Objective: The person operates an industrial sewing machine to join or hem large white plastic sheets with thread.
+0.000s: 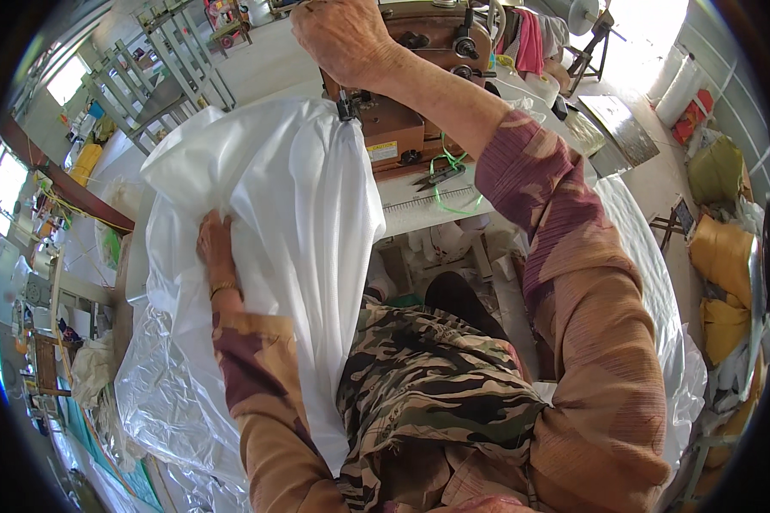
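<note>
Sheeting point(257, 184) could pucker at the sewing machine point(402, 128) if folds bunch; left hand point(217, 250), fingers part-hidden, touches it; right hand point(344, 38) has fingers curled, both grips unclear.

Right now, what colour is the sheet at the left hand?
The sheet is white, seen best in the head view.
</note>
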Demonstrator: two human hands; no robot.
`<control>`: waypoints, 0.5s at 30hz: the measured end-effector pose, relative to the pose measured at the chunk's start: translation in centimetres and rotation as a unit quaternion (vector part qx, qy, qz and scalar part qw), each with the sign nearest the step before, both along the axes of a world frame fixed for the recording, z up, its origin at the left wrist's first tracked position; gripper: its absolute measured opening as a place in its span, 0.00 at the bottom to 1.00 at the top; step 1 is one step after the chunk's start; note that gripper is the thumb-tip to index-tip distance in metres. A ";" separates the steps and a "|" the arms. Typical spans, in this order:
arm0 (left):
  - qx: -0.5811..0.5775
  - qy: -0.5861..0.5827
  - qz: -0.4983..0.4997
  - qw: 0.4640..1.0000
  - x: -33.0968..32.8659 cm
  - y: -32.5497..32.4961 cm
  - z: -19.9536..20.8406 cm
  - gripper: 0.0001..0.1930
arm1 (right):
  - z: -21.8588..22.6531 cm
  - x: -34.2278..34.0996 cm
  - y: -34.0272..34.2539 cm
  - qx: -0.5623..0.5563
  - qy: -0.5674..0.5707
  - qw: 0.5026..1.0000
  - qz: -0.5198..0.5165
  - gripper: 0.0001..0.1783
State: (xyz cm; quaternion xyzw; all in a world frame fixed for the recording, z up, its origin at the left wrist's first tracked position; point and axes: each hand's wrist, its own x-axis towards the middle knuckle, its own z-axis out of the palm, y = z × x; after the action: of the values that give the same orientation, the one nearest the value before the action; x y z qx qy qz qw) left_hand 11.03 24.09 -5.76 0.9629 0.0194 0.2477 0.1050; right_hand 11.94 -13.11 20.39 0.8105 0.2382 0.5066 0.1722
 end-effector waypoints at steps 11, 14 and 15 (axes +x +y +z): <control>-0.011 0.228 0.094 0.969 -13.7 3.3 5.8 0.13 | -22.0 -13.4 -5.7 0.343 0.466 0.803 0.144 0.21; 0.160 0.144 0.105 0.971 -14.3 0.0 8.5 0.14 | -28.5 -16.3 -3.8 0.351 0.567 0.738 0.100 0.30; 0.170 -0.002 0.067 0.983 -14.7 -2.8 9.8 0.15 | -31.8 -16.2 -2.9 0.390 0.517 0.751 0.127 0.36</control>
State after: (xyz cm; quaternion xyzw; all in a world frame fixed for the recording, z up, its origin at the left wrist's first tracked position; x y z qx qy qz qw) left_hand -3.70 21.28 4.07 0.9627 0.0410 0.2560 -0.0773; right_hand -4.26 -16.00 -11.41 0.9078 0.1733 0.0760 -0.3744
